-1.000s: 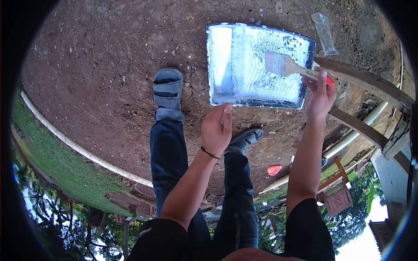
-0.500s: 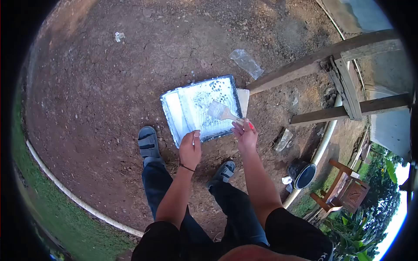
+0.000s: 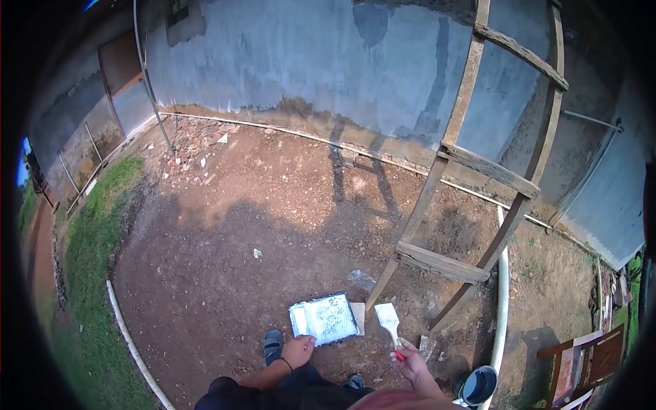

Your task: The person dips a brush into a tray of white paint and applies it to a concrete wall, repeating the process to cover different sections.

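A paint tray (image 3: pixel 324 318) coated with white paint lies low in the middle of the view, on the dirt ground. My left hand (image 3: pixel 298 351) is closed at the tray's near left edge; whether its fingers pinch the rim is too small to make out. To the right of the tray, my right hand (image 3: pixel 411 363) grips the handle of a paintbrush (image 3: pixel 387 317). The bristles are white and point up and away from me, apart from the tray. A flat pale piece (image 3: pixel 358 317) sticks out from the tray's right side.
A wooden ladder (image 3: pixel 444 262) stands ahead on the right, near a patchy grey-blue wall (image 3: pixel 301 61). A dark bucket (image 3: pixel 478 386) is at the lower right beside a white pipe (image 3: pixel 503 301). A wooden chair (image 3: pixel 588 365) lies farther right. Clear plastic (image 3: pixel 361 279) is beyond the tray.
The view has tilted up to show the wall and ladder. My right hand has moved the brush from over the tray to its right, and the bristles now point upward.
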Demonstrator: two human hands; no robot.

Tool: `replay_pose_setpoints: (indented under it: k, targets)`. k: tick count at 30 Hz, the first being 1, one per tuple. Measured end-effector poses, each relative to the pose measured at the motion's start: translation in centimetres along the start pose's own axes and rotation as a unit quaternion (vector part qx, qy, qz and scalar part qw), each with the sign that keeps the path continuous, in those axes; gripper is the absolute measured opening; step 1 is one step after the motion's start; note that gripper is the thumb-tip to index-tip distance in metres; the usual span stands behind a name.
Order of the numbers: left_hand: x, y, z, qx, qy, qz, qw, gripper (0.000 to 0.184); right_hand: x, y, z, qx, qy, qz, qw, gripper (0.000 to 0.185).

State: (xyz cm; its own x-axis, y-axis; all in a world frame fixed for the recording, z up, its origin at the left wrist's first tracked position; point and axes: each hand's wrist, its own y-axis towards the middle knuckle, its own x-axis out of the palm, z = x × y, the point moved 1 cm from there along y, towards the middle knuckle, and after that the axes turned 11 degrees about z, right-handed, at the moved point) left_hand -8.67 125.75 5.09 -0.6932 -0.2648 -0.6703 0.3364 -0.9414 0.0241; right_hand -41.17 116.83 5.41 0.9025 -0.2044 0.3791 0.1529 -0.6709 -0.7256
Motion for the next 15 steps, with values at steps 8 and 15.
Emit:
replay_pose_setpoints:
  k: [8,15]
  targets:
    - [-3.3,3.7,2.8,0.026,-0.032,0.08,0.996,0.023,6.7,-1.4,-2.5,0.065,0.062,-0.24,0.967,0.035]
    - [-8.3,11.2,-4.2,0.01,-0.078,0.083,0.993,0.025,17.3,3.5,-3.4,0.11,-0.079,-0.194,0.972,0.033]
